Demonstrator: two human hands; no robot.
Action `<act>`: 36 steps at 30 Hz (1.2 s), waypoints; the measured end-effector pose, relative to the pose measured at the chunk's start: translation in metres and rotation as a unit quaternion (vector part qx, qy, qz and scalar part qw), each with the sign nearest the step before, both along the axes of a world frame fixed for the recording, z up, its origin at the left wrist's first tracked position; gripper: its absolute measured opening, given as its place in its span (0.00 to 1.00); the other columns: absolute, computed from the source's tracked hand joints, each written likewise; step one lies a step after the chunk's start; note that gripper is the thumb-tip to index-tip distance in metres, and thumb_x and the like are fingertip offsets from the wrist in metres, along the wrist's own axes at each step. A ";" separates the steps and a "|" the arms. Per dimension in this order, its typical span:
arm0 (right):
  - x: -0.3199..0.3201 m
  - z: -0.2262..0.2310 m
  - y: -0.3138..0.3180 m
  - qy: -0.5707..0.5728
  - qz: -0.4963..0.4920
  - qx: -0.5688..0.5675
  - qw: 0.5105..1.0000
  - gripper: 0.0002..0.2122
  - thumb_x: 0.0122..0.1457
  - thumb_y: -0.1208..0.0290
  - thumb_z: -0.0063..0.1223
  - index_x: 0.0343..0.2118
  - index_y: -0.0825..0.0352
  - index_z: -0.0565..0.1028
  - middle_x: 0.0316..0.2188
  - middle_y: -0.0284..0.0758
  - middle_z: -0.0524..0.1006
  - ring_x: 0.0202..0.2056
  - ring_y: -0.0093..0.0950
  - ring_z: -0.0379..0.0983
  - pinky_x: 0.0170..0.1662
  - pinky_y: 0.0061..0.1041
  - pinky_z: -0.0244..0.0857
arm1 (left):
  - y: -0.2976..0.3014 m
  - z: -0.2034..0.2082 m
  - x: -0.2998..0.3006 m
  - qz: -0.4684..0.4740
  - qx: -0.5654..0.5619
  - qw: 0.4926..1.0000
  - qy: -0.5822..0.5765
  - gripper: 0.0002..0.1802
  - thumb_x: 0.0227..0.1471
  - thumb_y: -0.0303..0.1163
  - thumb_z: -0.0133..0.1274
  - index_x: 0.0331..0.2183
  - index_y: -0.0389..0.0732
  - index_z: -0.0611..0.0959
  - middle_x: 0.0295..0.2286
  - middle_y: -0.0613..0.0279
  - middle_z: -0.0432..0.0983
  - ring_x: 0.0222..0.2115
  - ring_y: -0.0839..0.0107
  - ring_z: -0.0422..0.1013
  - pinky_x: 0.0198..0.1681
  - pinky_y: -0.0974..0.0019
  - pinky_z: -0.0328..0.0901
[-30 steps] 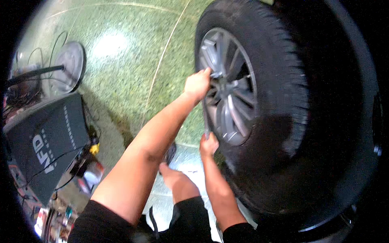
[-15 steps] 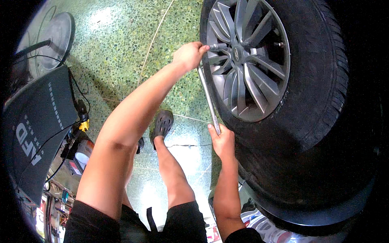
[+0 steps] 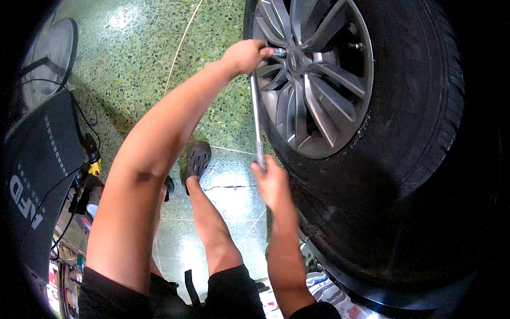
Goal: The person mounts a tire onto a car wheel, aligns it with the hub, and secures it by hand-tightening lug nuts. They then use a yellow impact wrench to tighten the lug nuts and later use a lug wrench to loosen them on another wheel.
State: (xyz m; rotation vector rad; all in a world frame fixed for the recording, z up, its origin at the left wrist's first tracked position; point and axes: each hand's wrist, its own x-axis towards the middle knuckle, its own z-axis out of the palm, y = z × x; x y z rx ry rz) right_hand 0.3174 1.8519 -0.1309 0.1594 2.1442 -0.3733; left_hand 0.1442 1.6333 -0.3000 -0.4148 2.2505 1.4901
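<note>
A long silver socket wrench [image 3: 256,117] hangs with its handle running down along the left side of a car wheel [image 3: 313,111]. My left hand [image 3: 245,56] is closed round its head, where the socket [image 3: 278,52] points into the grey spoked rim close to the hub. Whether the socket sits on a lug nut is hidden by the spokes. Lower down, my right hand [image 3: 272,183] grips the end of the handle, slightly blurred, with the thumb along it. The black tyre [image 3: 366,159] stands upright just right of both hands.
A dark panel with white lettering [image 3: 40,175] stands at the left, with cables and a yellow part [image 3: 95,167] beside it. Behind it is a round metal base [image 3: 56,53]. My foot in a dark clog [image 3: 198,159] rests on the green speckled floor [image 3: 138,69].
The handle's lower end has swung a little left, away from the tyre, with my right hand on it. My left hand stays at the wrench head. The whole view has shifted slightly.
</note>
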 end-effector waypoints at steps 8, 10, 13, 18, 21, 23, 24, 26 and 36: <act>0.008 -0.063 0.027 0.108 0.008 0.000 0.994 0.20 0.61 0.53 0.56 0.30 0.70 0.78 0.21 0.50 0.76 0.27 0.52 0.75 0.32 0.44 0.67 | 0.012 -0.008 0.012 0.035 -0.029 0.999 0.022 0.27 0.59 0.58 0.48 0.44 0.46 0.83 0.38 0.51 0.82 0.42 0.49 0.76 0.45 0.50 0.70; -0.004 -0.054 0.011 0.104 0.006 0.026 0.994 0.19 0.61 0.53 0.55 0.30 0.70 0.78 0.21 0.51 0.75 0.26 0.53 0.74 0.31 0.45 0.66 | 0.015 -0.004 0.006 0.057 -0.027 0.998 0.018 0.26 0.59 0.57 0.49 0.43 0.46 0.84 0.37 0.52 0.82 0.41 0.50 0.77 0.45 0.51 0.70; 0.005 -0.082 0.016 0.150 -0.033 0.046 0.987 0.19 0.62 0.54 0.54 0.28 0.69 0.77 0.20 0.51 0.75 0.27 0.53 0.75 0.30 0.46 0.66 | 0.023 -0.007 0.009 0.095 -0.004 0.995 0.040 0.30 0.57 0.61 0.50 0.42 0.43 0.83 0.36 0.49 0.81 0.40 0.48 0.76 0.43 0.50 0.69; 0.020 -0.099 0.022 0.282 -0.008 -0.004 0.959 0.17 0.61 0.59 0.55 0.23 0.69 0.74 0.20 0.50 0.75 0.26 0.53 0.75 0.30 0.46 0.67 | 0.042 0.012 0.036 0.267 0.013 0.962 -0.055 0.34 0.53 0.60 0.56 0.45 0.38 0.78 0.36 0.44 0.81 0.40 0.45 0.77 0.43 0.48 0.70; 0.022 -0.104 0.045 0.284 0.157 -0.004 0.946 0.10 0.59 0.63 0.56 0.30 0.65 0.78 0.25 0.47 0.80 0.28 0.48 0.78 0.33 0.43 0.72 | 0.112 0.049 0.093 0.282 0.024 0.934 -0.220 0.29 0.56 0.44 0.54 0.51 0.36 0.66 0.38 0.36 0.78 0.40 0.40 0.76 0.45 0.43 0.70; 0.042 -0.143 0.084 0.265 0.051 -0.030 0.962 0.09 0.59 0.62 0.54 0.32 0.61 0.79 0.28 0.44 0.82 0.31 0.45 0.81 0.35 0.42 0.75 | 0.147 0.095 0.148 0.091 0.015 0.952 -0.290 0.28 0.57 0.47 0.52 0.50 0.37 0.69 0.43 0.37 0.76 0.44 0.44 0.76 0.49 0.46 0.69; 0.031 -0.130 0.061 0.181 0.087 0.063 0.978 0.10 0.59 0.60 0.52 0.32 0.61 0.79 0.29 0.43 0.83 0.33 0.44 0.81 0.37 0.41 0.75 | 0.164 0.090 0.185 0.056 -0.089 0.964 -0.244 0.23 0.58 0.47 0.51 0.44 0.38 0.74 0.45 0.41 0.74 0.44 0.45 0.75 0.48 0.48 0.70; 0.020 -0.108 0.040 0.137 0.101 0.107 0.980 0.12 0.60 0.58 0.51 0.32 0.61 0.79 0.29 0.42 0.83 0.35 0.43 0.82 0.37 0.40 0.75 | 0.169 0.095 0.188 0.135 -0.096 0.966 -0.200 0.20 0.57 0.46 0.51 0.41 0.38 0.75 0.43 0.43 0.73 0.43 0.45 0.74 0.47 0.48 0.70; 0.018 -0.149 0.021 0.212 0.001 0.090 0.973 0.16 0.62 0.54 0.47 0.31 0.60 0.80 0.31 0.45 0.82 0.35 0.46 0.80 0.35 0.43 0.73 | 0.161 0.040 0.200 0.096 -0.054 0.985 -0.133 0.23 0.57 0.50 0.50 0.41 0.38 0.77 0.39 0.47 0.73 0.39 0.45 0.75 0.42 0.45 0.70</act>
